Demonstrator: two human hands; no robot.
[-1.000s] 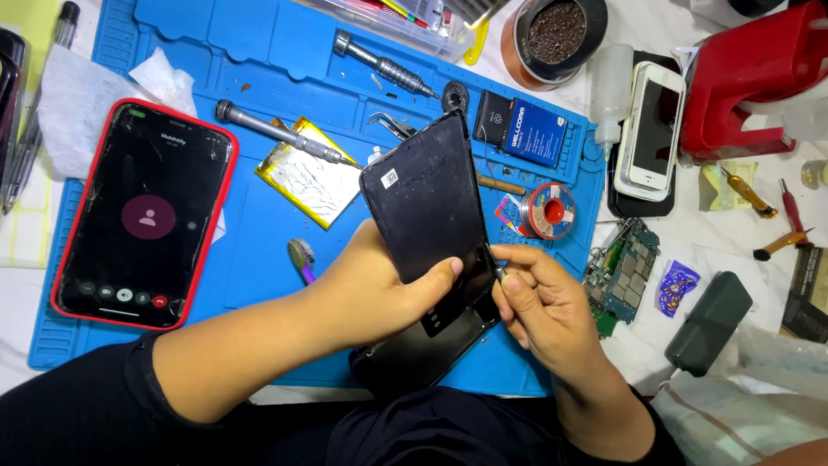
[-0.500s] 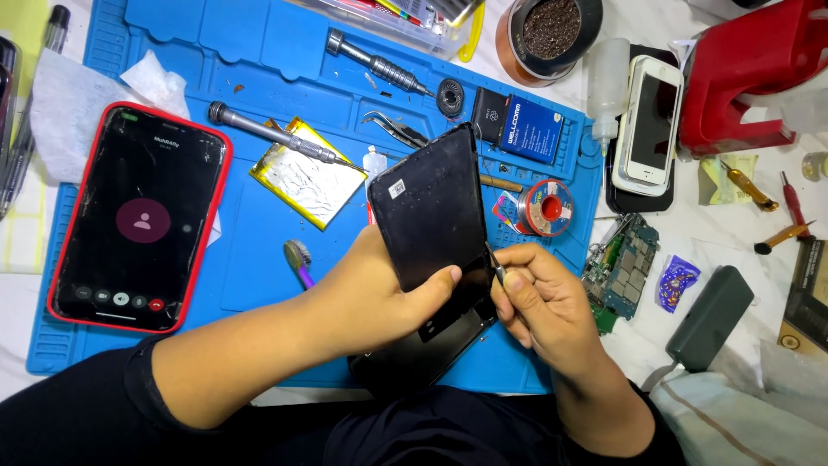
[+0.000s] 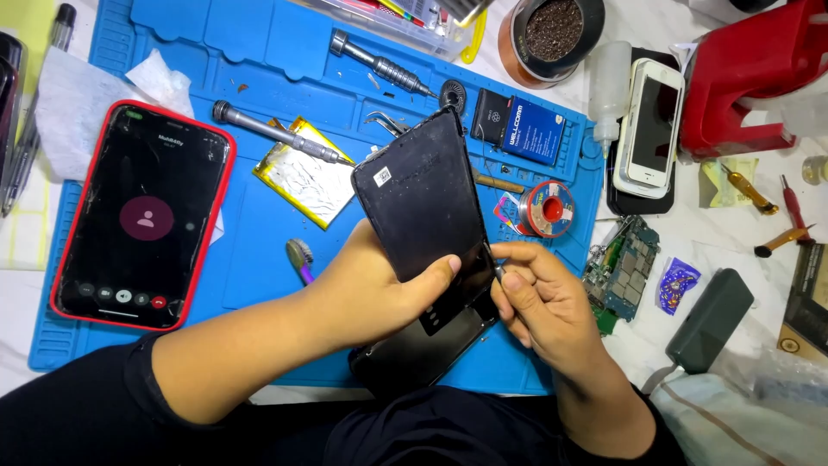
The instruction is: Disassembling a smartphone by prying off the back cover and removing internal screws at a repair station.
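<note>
Closest to the person, the left hand [image 3: 371,289] grips a flat black rectangular phone panel [image 3: 427,207] from its left side, thumb laid across the lower face and the other fingers curled out of sight behind it. The right hand [image 3: 543,302] sits at the panel's lower right edge, its fingers [image 3: 517,256] pressed together, pinching a thin metal tool [image 3: 493,263] against that edge. The panel is tilted, its top corner leaning away over the blue silicone repair mat [image 3: 250,233], with a small white sticker near its upper left corner and a matt, dusty surface. Beneath it lies a dark phone body [image 3: 423,354], partly hidden.

To the left on the mat rests a red-cased smartphone [image 3: 142,216] with a lit call screen. Just beyond the panel lie a silver-and-yellow pouch battery [image 3: 302,177], a grey metal screwdriver [image 3: 276,131] and a small red solder spool [image 3: 548,209]. Off the mat, on the white worktop [image 3: 716,233], a green circuit board [image 3: 621,267] and a white smartphone [image 3: 651,129] lie well apart from the hands.
</note>
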